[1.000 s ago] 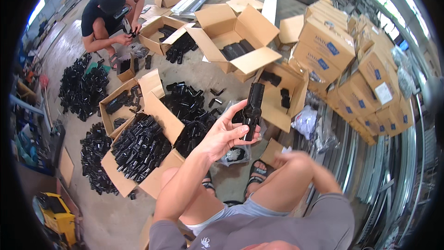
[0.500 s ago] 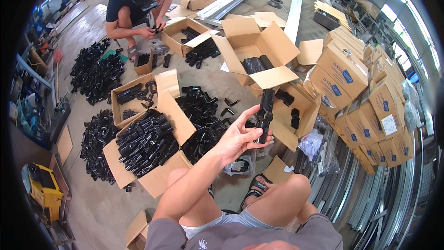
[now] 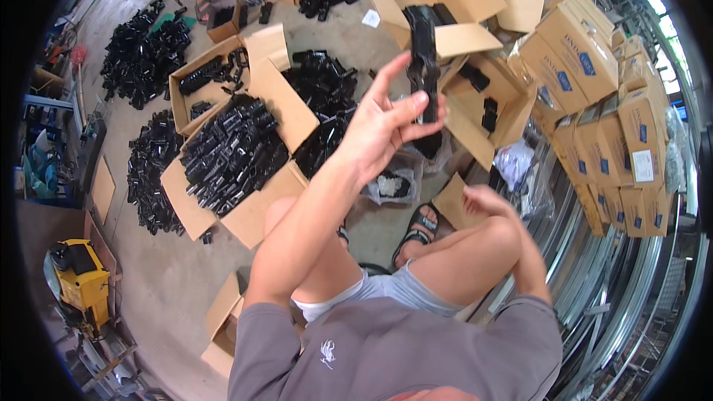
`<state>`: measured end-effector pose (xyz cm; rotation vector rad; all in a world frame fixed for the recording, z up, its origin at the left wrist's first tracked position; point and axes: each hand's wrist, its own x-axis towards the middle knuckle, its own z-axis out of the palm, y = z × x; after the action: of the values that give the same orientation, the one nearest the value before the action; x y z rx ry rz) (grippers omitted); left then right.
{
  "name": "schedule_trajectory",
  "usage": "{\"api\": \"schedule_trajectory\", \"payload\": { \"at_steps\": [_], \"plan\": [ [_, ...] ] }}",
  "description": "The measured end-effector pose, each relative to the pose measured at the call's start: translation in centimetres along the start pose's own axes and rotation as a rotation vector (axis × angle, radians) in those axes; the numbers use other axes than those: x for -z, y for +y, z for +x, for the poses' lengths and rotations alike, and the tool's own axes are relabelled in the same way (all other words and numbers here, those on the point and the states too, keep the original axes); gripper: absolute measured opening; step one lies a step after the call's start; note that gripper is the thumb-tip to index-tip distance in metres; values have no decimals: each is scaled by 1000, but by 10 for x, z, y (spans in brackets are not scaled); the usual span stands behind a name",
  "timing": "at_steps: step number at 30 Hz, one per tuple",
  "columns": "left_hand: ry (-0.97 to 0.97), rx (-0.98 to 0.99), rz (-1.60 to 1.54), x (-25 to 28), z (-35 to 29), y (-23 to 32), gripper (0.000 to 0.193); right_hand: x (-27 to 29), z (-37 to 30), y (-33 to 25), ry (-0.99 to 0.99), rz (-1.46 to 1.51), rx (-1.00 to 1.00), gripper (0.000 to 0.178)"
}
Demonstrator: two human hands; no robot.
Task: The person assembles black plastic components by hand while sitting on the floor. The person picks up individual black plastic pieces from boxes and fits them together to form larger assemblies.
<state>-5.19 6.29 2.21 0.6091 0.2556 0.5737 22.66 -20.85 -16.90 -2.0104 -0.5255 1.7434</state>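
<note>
top: dull grey-brown shirt (image 3: 438,345), soft knit-looking cloth | sleeves (image 3: 261,327): short, loose, same colour | chest: small white figure-like emblem (image 3: 327,354) | legs: pale blue-grey shorts (image 3: 417,289), whitish at the hem | feet: black open-toed strap sandals (image 3: 418,236), pale markings on a strap | left hand (image 3: 380,125), right hand (image 3: 484,200): bare

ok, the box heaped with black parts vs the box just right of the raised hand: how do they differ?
Fill: the heaped box is piled with black parts; the right box shows only a few, with bare cardboard around them.
Place: the heaped box is left of the left hand; the right box is right of it.
Both: brown cardboard, flaps open.
</note>
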Motion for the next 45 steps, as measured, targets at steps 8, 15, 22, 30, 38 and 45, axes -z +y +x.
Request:
{"api": "schedule_trajectory", "payload": {
  "at_steps": [8,15,22,30,38,45],
  "plan": [
    [41,-86,1,-4,10,-2,68,-29,56,-129,-127,-1059,267,30],
    [67,-45,3,-13,16,-12,70,-182,169,-44,346,-1086,477,15],
    [60,-15,2,-7,6,-7,76,-221,168,-67,516,-641,292,28],
    [8,-6,-19,-20,21,-16,78,-162,214,-31,531,-708,759,24],
    [58,-19,54,-11,2,-11,75,-83,1,-223,246,94,767,20],
    [-10,-44,284,-32,-5,-30,79,-70,-113,-238,466,455,1001,18]
  ]
}}
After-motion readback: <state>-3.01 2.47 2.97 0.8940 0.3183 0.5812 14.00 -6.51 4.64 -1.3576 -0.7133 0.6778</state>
